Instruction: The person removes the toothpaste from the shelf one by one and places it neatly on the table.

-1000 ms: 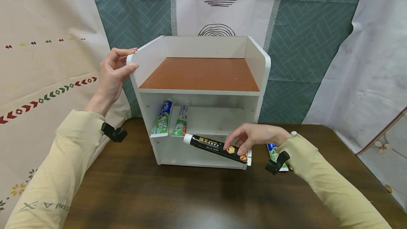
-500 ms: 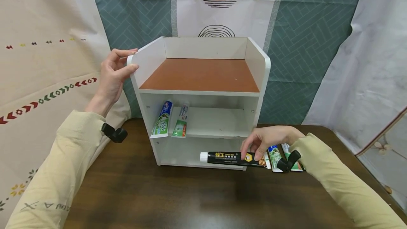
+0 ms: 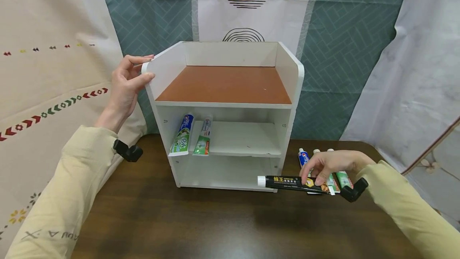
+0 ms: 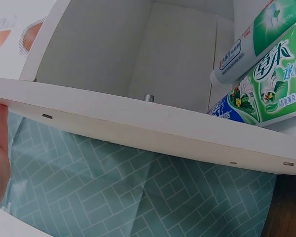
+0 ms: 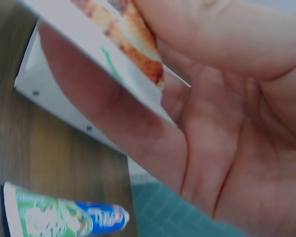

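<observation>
A person's right hand (image 3: 332, 165) pinches a black toothpaste tube (image 3: 287, 182) near its flat end, holding it almost level over the brown table (image 3: 201, 219), white cap pointing left, by the lower right corner of a white shelf unit (image 3: 224, 104). The left hand (image 3: 125, 85) grips the unit's upper left edge between thumb and fingers. Two green-ended tubes (image 3: 183, 135) lie side by side on the middle shelf's left; other tubes (image 3: 303, 158) (partly hidden by the right hand) lie on the table.
</observation>
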A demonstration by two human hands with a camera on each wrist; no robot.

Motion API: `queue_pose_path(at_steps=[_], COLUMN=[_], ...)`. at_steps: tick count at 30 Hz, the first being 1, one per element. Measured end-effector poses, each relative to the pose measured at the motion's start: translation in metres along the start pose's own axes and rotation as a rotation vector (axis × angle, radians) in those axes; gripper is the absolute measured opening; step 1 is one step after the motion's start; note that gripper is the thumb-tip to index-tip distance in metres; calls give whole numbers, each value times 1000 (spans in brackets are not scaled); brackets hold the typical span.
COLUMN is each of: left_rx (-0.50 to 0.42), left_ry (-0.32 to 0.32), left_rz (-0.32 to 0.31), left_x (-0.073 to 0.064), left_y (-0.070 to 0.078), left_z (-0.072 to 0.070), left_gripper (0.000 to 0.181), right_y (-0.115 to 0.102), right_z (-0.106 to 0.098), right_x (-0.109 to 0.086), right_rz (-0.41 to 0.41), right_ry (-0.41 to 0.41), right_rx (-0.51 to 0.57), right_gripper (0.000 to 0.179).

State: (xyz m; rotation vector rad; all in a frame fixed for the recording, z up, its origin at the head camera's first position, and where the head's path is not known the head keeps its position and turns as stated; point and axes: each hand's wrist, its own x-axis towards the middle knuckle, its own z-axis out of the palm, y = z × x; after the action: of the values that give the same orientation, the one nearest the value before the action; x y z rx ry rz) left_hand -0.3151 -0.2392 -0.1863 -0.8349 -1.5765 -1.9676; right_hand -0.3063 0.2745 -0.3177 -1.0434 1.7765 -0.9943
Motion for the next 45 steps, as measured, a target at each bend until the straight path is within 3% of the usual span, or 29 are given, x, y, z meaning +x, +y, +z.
queue_pose_path(at_steps=[8,13,26,31,36,45], left_rx=[5,10,5,5,10,11], left_ry=[-3,0,1,1,-1,6], left_rz=[-6,-5,0,-2,-4,-3], left_x=[1,1,1,1,1,1], left_y=[-1,0,0,0,0,0], left_z=[1,0,0,0,0,-1], left_gripper=[27,27,27,27,27,27], right_y=[25,32,60,74,87,108], right_z=[-4,-7,-5,-4,-2,8], right_x=[-33,-55,-102,-107,-106,-97], right_rz=[-114,-115,-181,-205,-222,-120], right_ry=[-40,18,112,149,169,446], right_rx=[35,-19,43,93,223,336], right_gripper=[27,28,37,39,41,45])
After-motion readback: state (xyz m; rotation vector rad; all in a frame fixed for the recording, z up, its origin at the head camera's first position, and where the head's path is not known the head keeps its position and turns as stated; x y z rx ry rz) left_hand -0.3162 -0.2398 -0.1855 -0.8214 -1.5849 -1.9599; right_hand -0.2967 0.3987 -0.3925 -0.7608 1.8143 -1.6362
